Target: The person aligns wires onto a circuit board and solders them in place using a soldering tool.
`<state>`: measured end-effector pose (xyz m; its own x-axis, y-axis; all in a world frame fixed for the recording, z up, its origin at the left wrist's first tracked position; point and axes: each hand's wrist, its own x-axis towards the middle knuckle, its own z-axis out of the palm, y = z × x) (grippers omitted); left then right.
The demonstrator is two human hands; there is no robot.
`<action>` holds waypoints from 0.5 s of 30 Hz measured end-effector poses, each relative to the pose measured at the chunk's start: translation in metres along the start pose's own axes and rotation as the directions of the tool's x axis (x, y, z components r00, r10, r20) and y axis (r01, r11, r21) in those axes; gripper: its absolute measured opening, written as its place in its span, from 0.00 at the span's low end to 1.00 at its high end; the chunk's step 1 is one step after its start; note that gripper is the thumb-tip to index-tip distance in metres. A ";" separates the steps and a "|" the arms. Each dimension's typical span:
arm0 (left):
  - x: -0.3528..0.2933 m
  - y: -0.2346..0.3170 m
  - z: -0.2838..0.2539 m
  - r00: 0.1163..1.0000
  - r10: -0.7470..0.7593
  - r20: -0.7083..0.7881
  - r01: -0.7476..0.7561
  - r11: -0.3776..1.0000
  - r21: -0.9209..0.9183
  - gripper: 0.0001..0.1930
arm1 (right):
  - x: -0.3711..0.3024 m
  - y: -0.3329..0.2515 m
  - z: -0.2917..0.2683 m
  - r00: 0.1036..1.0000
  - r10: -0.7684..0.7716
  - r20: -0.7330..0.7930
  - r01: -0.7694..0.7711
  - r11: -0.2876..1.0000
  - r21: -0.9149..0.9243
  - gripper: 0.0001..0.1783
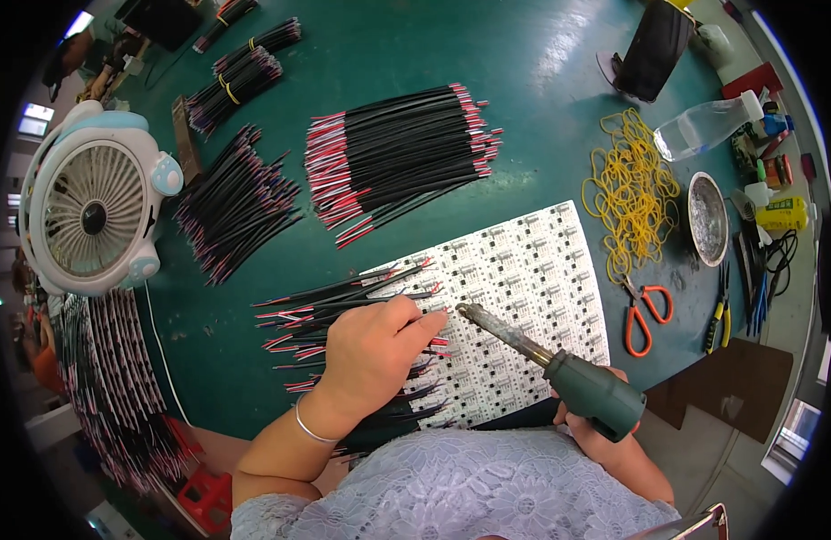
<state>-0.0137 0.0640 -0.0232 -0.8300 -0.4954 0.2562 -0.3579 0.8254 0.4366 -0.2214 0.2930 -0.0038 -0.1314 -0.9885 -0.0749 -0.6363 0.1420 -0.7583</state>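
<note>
Under and ahead of my left hand [370, 351], the white circuit-board panel [573, 270] lies flat on the green table [523, 135], with rows of small dark components printed across it. Black cables [343, 290] with red and white ends lie over its left edge, and some of them pass under this same hand. My left thumb and forefinger are together, pinched on a cable end, which my hand mostly hides. Just to the right of these fingertips is the tip of the soldering iron [577, 378]; whether it touches the panel, I cannot tell. My right hand [600, 432] is clamped around its dark green handle, partly hidden behind it.

Ahead of my left hand, well apart from it, lies a wide stack of black cables [402, 135], side by side. To the left of this stack there is a looser cable pile [240, 207], and farther to my left stands a white and blue fan [93, 216].

Ahead of my right hand and a little to its right are scissors [647, 319] with orange handles; pliers [719, 315] with yellow grips lie farther right. Beyond the scissors are tangled yellow rubber bands [636, 189], with a round dish [708, 216] beside them and a clear bottle [708, 126] lying farther ahead.
</note>
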 end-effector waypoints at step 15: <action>-0.001 0.004 0.000 1.000 0.029 -0.003 -0.029 0.998 0.054 0.12 | 0.001 -0.002 -0.001 1.000 0.014 0.028 -0.014 1.000 -0.001 0.22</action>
<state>-0.0143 0.0680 -0.0218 -0.8387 -0.4721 0.2716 -0.3565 0.8528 0.3816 -0.2207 0.2914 -0.0016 -0.1191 -0.9875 -0.1033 -0.6349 0.1558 -0.7567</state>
